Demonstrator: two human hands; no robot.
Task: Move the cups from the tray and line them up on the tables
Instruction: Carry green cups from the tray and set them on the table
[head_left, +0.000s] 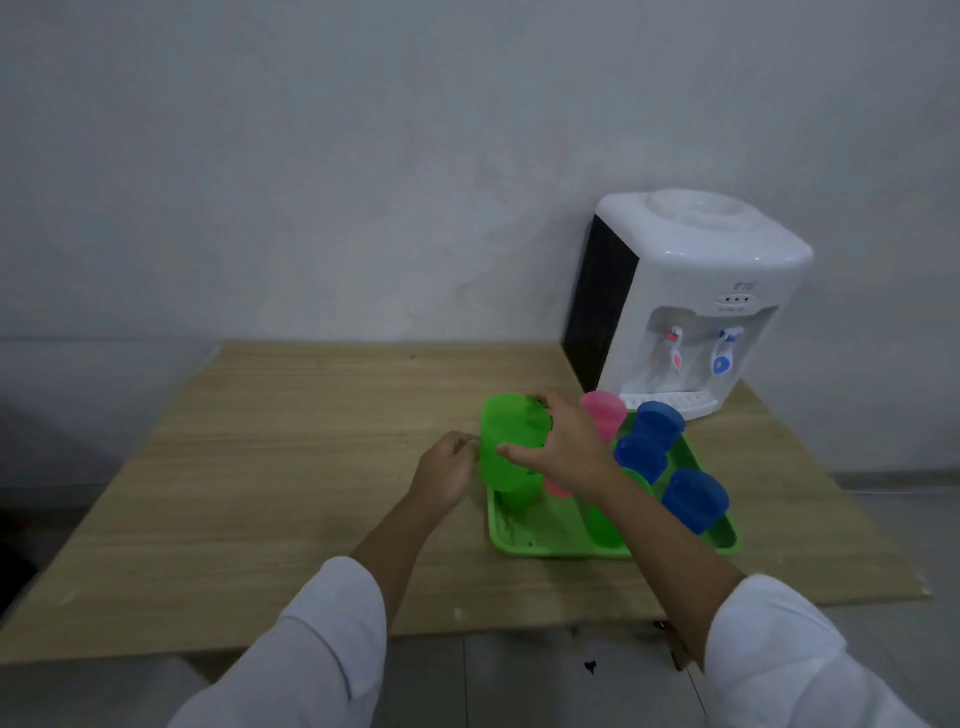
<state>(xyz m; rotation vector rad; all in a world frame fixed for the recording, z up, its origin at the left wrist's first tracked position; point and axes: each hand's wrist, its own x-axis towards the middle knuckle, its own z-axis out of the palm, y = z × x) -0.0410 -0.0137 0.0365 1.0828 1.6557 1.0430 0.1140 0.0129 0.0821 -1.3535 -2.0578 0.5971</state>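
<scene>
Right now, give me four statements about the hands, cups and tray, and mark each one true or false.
1. The right hand grips a green cup. True.
2. The tray is red. False: it is green.
3. Three blue cups are on the tray. True.
4. The water dispenser stands on the floor. False: it stands on the table, behind the tray.
</scene>
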